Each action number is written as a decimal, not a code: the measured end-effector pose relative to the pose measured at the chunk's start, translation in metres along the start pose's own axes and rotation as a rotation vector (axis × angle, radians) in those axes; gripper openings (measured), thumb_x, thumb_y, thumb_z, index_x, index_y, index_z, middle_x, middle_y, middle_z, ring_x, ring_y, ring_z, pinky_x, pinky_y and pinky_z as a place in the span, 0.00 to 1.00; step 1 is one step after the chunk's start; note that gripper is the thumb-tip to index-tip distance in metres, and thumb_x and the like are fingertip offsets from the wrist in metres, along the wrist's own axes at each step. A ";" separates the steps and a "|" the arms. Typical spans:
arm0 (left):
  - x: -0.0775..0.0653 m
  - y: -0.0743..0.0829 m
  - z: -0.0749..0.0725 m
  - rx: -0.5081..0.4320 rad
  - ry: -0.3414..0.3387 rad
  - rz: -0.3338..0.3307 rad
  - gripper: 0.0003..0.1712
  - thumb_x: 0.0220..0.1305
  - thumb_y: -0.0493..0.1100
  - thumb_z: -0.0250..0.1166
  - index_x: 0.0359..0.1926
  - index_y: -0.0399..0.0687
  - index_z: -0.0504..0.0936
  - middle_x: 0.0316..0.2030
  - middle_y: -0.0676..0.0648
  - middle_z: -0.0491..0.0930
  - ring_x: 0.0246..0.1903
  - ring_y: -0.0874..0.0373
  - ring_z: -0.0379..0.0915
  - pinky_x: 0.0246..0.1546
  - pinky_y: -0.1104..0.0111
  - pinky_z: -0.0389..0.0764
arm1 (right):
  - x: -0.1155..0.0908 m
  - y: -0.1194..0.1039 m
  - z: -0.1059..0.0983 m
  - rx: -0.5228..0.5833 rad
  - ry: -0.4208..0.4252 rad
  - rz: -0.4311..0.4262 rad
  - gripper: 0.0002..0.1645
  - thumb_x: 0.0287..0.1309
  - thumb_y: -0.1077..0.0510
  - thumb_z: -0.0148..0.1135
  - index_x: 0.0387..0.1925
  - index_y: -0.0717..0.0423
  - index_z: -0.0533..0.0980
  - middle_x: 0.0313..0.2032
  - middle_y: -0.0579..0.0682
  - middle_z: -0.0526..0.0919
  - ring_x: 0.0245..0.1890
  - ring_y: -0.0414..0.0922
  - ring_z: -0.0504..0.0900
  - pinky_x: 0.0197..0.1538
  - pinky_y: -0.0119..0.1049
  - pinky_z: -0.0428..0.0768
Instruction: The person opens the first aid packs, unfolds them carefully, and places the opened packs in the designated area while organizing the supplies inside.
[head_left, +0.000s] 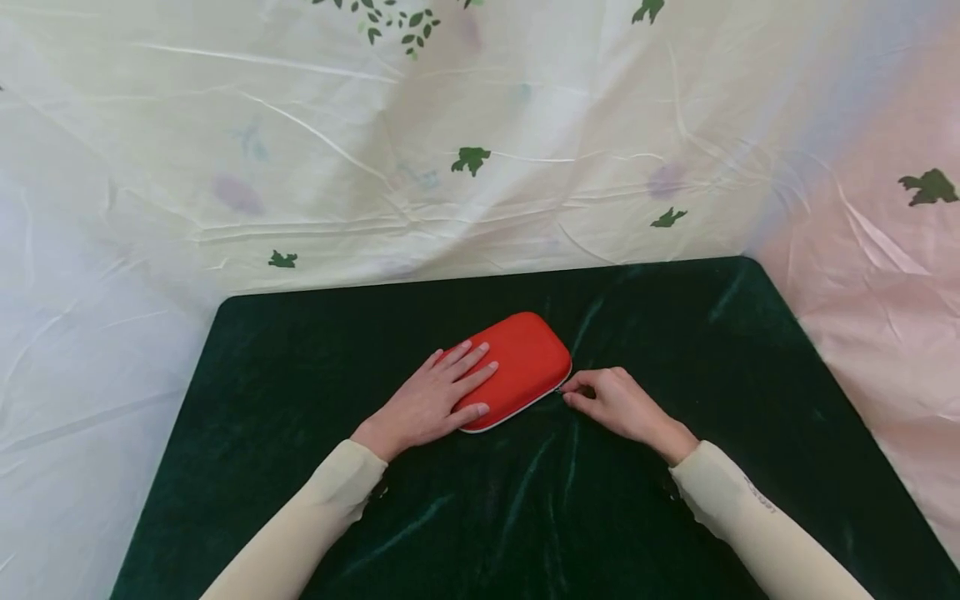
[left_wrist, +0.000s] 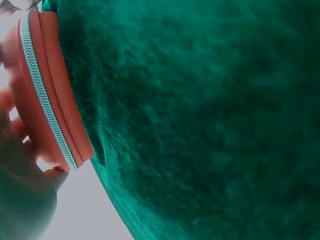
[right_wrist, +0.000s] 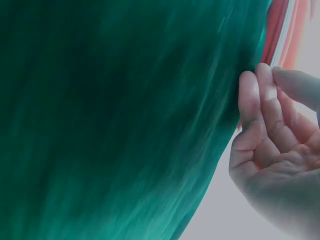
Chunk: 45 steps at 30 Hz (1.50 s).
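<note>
A red zippered case [head_left: 525, 354] lies at a slant on the dark green cloth. Its zipper [left_wrist: 44, 92] with pale teeth runs along the near side and looks closed along the stretch seen from the left wrist. My left hand [head_left: 427, 404] rests on the case's left half, fingers spread over the top and thumb by the near edge. At the right near corner, my right hand [head_left: 618, 404] pinches the zipper pull between thumb and fingertips. The pull is mostly hidden by these fingers. In the right wrist view, the fingertips [right_wrist: 265, 72] meet right at the zipper line.
The green velvety cloth [head_left: 315, 358] covers the table, with light creases in front of the case. A pale curtain with green leaf prints [head_left: 472, 92] hangs behind the table's back edge, and pinkish fabric [head_left: 877, 275] hangs on the right.
</note>
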<state>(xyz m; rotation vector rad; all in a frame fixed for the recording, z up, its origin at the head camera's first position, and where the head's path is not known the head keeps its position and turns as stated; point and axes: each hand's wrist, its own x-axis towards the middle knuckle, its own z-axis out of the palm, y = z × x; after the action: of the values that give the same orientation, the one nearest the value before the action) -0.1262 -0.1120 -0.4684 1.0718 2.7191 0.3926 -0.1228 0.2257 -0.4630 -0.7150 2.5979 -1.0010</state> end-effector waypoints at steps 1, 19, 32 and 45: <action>0.000 0.000 0.000 -0.002 0.001 -0.005 0.41 0.76 0.70 0.47 0.83 0.67 0.49 0.83 0.56 0.39 0.82 0.54 0.30 0.78 0.46 0.44 | 0.001 -0.004 0.003 0.012 -0.013 -0.019 0.10 0.68 0.59 0.67 0.49 0.55 0.85 0.38 0.41 0.87 0.28 0.36 0.77 0.36 0.32 0.80; -0.018 0.034 -0.008 0.016 0.057 -0.107 0.43 0.73 0.70 0.55 0.80 0.58 0.62 0.82 0.47 0.51 0.79 0.44 0.46 0.67 0.45 0.68 | 0.012 -0.017 0.015 -0.002 0.060 -0.028 0.07 0.68 0.60 0.67 0.46 0.52 0.85 0.32 0.39 0.84 0.25 0.35 0.74 0.33 0.32 0.77; -0.038 0.054 0.000 -0.069 0.047 -0.094 0.42 0.73 0.69 0.57 0.79 0.55 0.65 0.82 0.43 0.50 0.78 0.38 0.45 0.66 0.40 0.69 | 0.032 -0.012 0.002 -0.003 0.134 0.015 0.07 0.70 0.61 0.65 0.47 0.55 0.85 0.31 0.44 0.84 0.25 0.40 0.74 0.31 0.34 0.74; -0.045 0.074 0.005 -0.064 -0.035 -0.011 0.41 0.74 0.73 0.51 0.78 0.58 0.66 0.81 0.43 0.51 0.80 0.36 0.40 0.68 0.43 0.70 | 0.052 -0.003 0.001 -0.038 0.147 0.048 0.07 0.70 0.61 0.65 0.46 0.57 0.85 0.32 0.46 0.85 0.26 0.41 0.74 0.31 0.36 0.74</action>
<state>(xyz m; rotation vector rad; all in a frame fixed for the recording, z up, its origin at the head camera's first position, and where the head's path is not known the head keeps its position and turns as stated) -0.0454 -0.0900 -0.4461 1.0370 2.6621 0.4520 -0.1650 0.1955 -0.4658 -0.6059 2.7528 -1.0280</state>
